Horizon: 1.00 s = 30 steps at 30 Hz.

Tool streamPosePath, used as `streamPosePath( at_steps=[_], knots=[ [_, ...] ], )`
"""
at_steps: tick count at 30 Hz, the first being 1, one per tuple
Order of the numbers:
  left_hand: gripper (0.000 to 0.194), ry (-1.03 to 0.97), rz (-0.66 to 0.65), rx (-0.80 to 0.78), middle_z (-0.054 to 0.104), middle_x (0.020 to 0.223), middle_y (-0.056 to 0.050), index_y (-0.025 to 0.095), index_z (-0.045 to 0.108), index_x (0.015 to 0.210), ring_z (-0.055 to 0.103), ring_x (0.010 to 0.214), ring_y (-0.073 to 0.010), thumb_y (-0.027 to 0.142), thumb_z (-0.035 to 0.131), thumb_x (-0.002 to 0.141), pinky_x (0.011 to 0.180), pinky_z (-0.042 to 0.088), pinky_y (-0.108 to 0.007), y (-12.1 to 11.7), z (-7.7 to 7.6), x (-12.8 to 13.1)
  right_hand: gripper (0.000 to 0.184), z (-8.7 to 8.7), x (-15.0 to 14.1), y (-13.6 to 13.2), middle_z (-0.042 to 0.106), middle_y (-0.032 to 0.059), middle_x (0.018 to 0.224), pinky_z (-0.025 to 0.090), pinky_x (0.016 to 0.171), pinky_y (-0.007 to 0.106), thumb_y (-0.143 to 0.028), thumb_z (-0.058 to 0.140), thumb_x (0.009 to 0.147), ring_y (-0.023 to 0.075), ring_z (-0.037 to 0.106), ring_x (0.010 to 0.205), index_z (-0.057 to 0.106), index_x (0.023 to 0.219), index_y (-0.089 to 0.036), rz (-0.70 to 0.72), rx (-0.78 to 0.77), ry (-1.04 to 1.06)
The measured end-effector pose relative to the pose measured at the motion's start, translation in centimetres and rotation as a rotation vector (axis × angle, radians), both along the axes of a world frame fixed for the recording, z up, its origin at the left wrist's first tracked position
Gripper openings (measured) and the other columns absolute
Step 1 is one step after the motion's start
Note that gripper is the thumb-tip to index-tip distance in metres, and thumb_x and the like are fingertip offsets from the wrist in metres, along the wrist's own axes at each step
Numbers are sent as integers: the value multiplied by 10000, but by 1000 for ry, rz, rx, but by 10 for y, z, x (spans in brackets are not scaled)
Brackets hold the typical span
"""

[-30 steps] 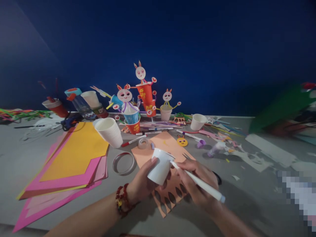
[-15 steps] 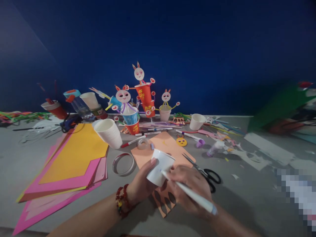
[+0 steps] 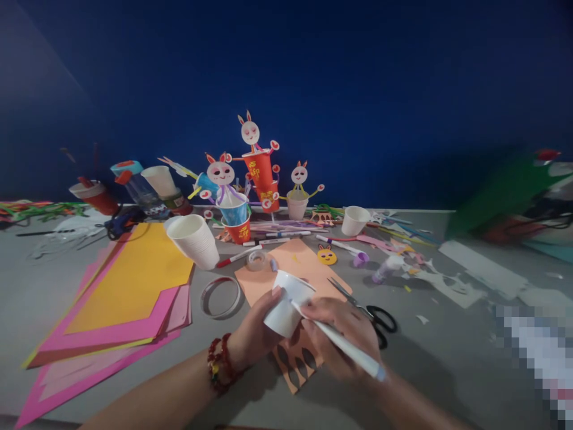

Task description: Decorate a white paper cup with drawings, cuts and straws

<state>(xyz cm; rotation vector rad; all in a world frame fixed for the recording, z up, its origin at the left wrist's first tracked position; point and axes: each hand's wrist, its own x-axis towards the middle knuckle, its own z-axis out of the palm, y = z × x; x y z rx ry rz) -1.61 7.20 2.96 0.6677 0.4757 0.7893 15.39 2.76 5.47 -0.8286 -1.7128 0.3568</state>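
A white paper cup (image 3: 281, 316) is tilted in my left hand (image 3: 255, 334), thumb on its near side and fingers behind it. My right hand (image 3: 342, 334) is closed around a white marker (image 3: 351, 351), whose tip touches the cup's wall. A small faint mark shows by the tip. Under both hands lies an orange paper strip with leaf-shaped holes (image 3: 296, 367). Beyond the cup is a sheet of orange paper (image 3: 295, 257). Just right of my right hand rest black-handled scissors (image 3: 380, 319), pointing toward the orange sheet.
Coloured paper sheets (image 3: 129, 280) and a stack of white cups (image 3: 197, 242) lie to the left, near a tape roll (image 3: 220, 297). Rabbit-faced cup figures (image 3: 259, 170) stand at the back. A glue stick (image 3: 387, 270) and paper scraps (image 3: 452, 286) lie to the right.
The marker tip has moved slightly up the cup's wall. My left hand keeps its grip on the cup. The whole view has shifted a little.
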Motion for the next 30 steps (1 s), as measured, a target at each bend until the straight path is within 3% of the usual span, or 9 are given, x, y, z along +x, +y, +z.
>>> streamPosePath(
  at_steps=[5, 15, 19, 23, 27, 30],
  knots=[
    [490, -5, -6, 12, 680, 781, -92, 125, 622, 1197, 639, 631, -179, 488, 595, 870, 393, 445, -179, -1, 4, 1, 166, 0, 4, -1, 696, 26, 800, 503, 615, 239, -109, 579, 897, 143, 659, 653, 636, 1025, -198, -142, -15, 27],
    [526, 0, 7, -2, 689, 746, -81, 132, 611, 1235, 612, 520, -148, 503, 601, 862, 385, 465, -187, 0, -1, 0, 176, 0, 4, 0, 702, 28, 801, 508, 650, 250, -91, 569, 886, 157, 670, 691, 638, 1007, -199, -42, 32, -12],
    [497, -34, -15, -5, 685, 741, -81, 129, 649, 1166, 637, 588, -173, 507, 620, 845, 376, 454, -176, 0, 1, 0, 179, 1, 3, 1, 683, 24, 752, 484, 586, 252, -88, 575, 880, 144, 628, 602, 641, 1010, -192, -87, 5, 27],
    [503, -18, 11, -15, 698, 819, -81, 131, 650, 1186, 611, 540, -136, 495, 635, 839, 396, 463, -185, -1, 3, 0, 209, 2, 2, 1, 703, 11, 726, 512, 633, 267, -72, 558, 874, 159, 652, 630, 628, 1023, -201, 101, 18, 1],
    [518, -24, -16, -23, 688, 755, -81, 122, 659, 1175, 616, 558, -159, 517, 614, 843, 382, 432, -193, 1, 3, -1, 193, 0, 1, -2, 687, 12, 726, 503, 587, 257, -85, 563, 879, 155, 642, 600, 632, 1014, -204, -70, -7, 29],
    [527, -10, 13, -29, 708, 845, -106, 110, 654, 1187, 616, 586, -152, 501, 635, 834, 405, 420, -197, 0, 4, 0, 187, -2, -5, -4, 696, 9, 720, 509, 587, 260, -78, 555, 866, 155, 651, 588, 621, 984, -207, 56, 7, 10]
  ],
)
